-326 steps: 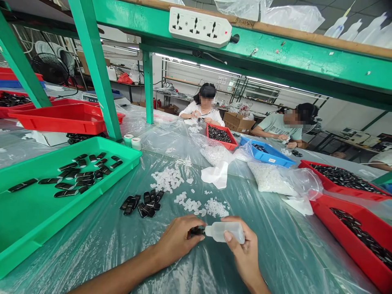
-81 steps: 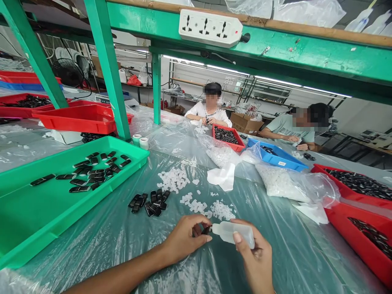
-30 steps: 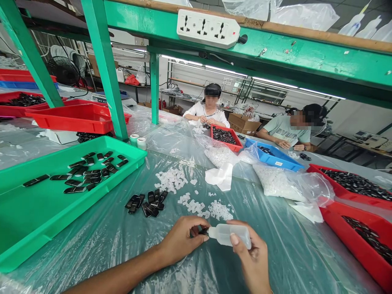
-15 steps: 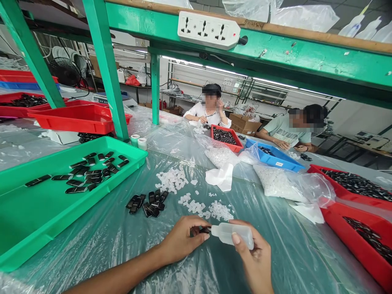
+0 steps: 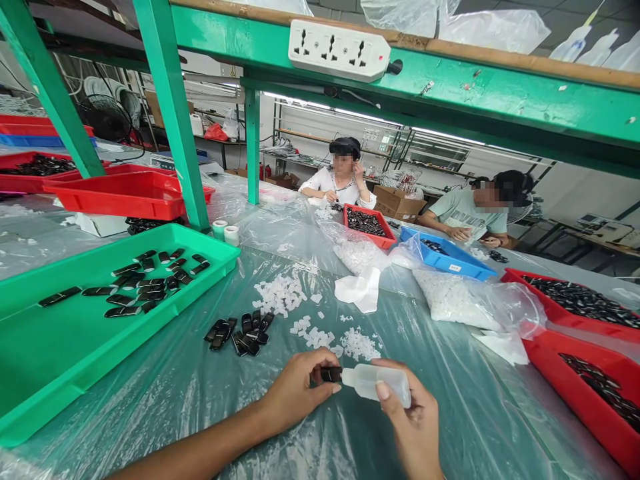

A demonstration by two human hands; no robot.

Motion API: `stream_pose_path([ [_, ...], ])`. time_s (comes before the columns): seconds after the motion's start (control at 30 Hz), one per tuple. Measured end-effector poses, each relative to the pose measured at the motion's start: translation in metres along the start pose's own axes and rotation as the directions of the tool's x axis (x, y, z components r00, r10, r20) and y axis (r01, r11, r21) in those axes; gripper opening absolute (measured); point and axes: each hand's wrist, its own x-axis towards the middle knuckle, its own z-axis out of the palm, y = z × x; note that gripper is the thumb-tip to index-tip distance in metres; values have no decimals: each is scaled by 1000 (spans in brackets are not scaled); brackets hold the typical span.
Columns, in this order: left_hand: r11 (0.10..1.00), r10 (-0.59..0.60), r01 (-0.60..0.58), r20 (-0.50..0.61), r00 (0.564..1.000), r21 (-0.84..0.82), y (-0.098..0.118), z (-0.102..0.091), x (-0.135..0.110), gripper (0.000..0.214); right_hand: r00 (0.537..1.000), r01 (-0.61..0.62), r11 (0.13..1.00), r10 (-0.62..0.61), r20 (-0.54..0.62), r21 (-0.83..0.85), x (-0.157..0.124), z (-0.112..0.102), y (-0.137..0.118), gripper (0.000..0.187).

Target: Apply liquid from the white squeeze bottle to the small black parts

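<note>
Left hand [image 5: 295,390] pinches a black case [image 5: 331,375], its end facing the right hand [image 5: 419,419], seemingly so the nozzle [image 5: 348,377] of the bottle [image 5: 369,382] clasped there reaches it

Held blk pc [image 5: 331,374] part-hidden; grn tray [image 5: 65,340] cropped.

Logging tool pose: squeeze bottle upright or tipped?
Tipped: the squeeze bottle lies sideways in the right hand, nozzle end toward the black part.
</note>
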Motion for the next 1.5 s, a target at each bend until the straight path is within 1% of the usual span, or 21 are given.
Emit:
stream_pose_path([
  [0.1, 1000, 8, -8, 5, 1000, 12, 0, 0, 0, 11, 1000, 9, 1000, -9, 5, -6, 0, 0, 1, 33],
  [0.2, 1000, 14, -14, 8, 1000, 4, 2, 0, 0, 12, 1000, 4, 1000, -4, -31, -2, 0, 0, -3, 33],
  [0.33, 1000, 2, -2, 16, 1000, 11, 4, -1, -1, 15, 997, 64, 997, -65, -50, -39, -1, 2, -7, 32],
  [0.57, 999, -2, 1, 3, 1000, 35, 3, -2, 0, 20, 988, 144, 983, -149, -36, -115, -3, 0, -1, 27],
  [0.7, 998, 12, -13, 13, 1000, 56, 3, -3, 1, 24, 987, 158, 981, -160, -11, -115, -3, -2, 1, 25],
  [0.93, 999, 52, -51, 82, 995, -12, 7, -4, -3, 34, 987, 157, 980, -151, 62, -118, 4, -8, 5, 23],
  [1.13, 995, 77, -85, 125, 989, 60, 7, -6, -2, 34, 986, 155, 972, -140, 95, -176, 5, -11, 9, 24],
  [1.27, 987, 71, -92, 162, 984, 129, 6, -7, -2, 33, 991, 95, 985, -81, 103, -145, 5, -10, 6, 25],
  [1.37, 982, 69, -98, 181, 981, 158, 7, -7, -2, 34, 990, 28, 992, -11, 142, -120, 6, -10, 3, 25],
  [1.43, 981, 69, -101, 187, 980, 166, 7, -8, -3, 34, 986, 8, 992, 13, 168, -124, 8, -10, 3, 25],
  [1.5, 981, 66, -99, 194, 979, 166, 7, -8, -3, 34, 986, 11, 991, 11, 168, -131, 10, -11, 3, 25],
])
